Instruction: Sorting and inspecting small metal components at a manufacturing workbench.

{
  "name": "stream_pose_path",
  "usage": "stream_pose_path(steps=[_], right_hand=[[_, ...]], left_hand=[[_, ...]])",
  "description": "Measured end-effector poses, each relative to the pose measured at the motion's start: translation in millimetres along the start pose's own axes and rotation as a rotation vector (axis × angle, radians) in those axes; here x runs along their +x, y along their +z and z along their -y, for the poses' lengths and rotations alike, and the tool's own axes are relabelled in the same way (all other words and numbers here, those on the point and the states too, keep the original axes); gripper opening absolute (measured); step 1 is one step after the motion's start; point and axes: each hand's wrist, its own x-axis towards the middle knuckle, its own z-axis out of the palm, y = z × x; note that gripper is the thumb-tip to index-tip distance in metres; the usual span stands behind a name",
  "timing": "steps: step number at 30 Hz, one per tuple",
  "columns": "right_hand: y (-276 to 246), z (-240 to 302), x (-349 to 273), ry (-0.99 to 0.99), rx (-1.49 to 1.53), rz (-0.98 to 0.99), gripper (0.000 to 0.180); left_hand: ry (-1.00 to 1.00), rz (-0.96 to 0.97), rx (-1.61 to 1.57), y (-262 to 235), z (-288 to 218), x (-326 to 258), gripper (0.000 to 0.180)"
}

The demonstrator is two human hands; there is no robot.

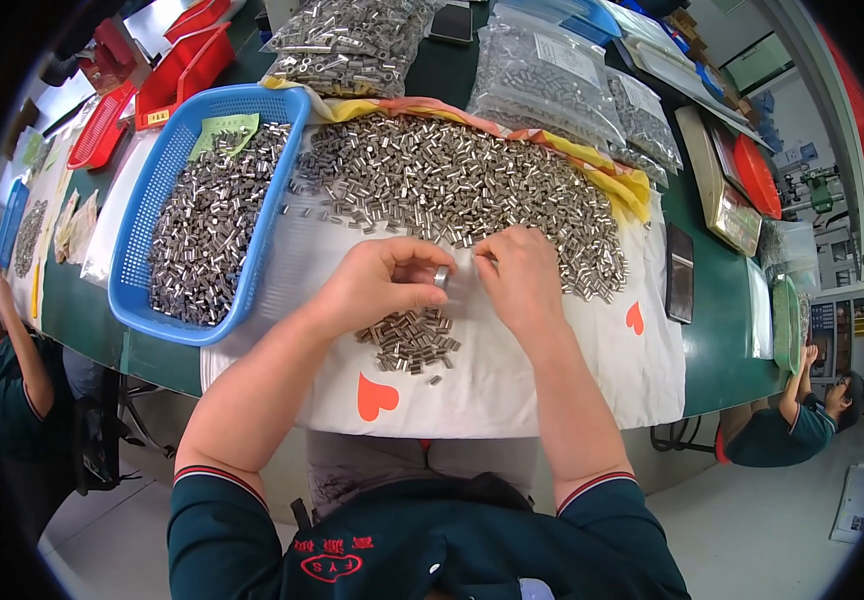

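Between the thumb and fingers of my left hand (377, 285) is a short shiny metal cylinder (441, 276), its end facing my right hand. My right hand (522, 275) is closed, fingertips pinched together at the front edge of a wide heap of small metal cylinders (452, 175). What those fingertips hold, if anything, is too small to make out. Just below my left hand lies a smaller pile of the same cylinders (412, 342). Both piles rest on a white cloth (492, 390) with orange hearts.
A blue perforated basket (132, 255) of metal cylinders stands at the left. Behind the heap are clear bags of metal parts (552, 85) and a yellow-orange rolled cloth edge (617, 190). A dark phone-like slab (680, 272) lies right. Other people sit at both sides.
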Motion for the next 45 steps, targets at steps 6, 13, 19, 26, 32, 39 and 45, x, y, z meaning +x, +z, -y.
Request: stream_pose_path(steps=[6,13,19,26,32,39,45], right_hand=[[-13.2,13.9,-3.6,0.174,0.835,0.136,0.010],[-13.6,20.3,-4.1,0.056,0.753,0.109,0.010],[-14.6,18.3,-5.3,0.113,0.780,0.118,0.009],[0.2,31.1,-9.6,-0.117,0.537,-0.096,0.007],[-23.6,12.6,-11.4,0.016,0.745,0.159,0.011],[-28.5,-0.1,-6.3,0.063,0.754,0.288,0.015],[-17.7,-5.9,2.2,0.167,0.666,0.021,0.009]], left_hand=[[0.080,-0.096,-0.160,-2.3,1.0,1.6,0.037],[0.023,-0.089,-0.145,-4.6,-1.1,0.1,0.035],[0.007,-0.106,-0.105,-1.0,-1.6,6.5,0.035],[0.016,-0.203,0.064,-5.1,7.0,-1.8,0.036],[-0.042,-0.056,-0.149,2.2,-4.6,-2.6,0.034],[-0.076,0.048,0.034,7.0,-3.5,-6.6,0.032],[-0.024,0.220,0.284,7.6,-14.6,-8.2,0.032]])
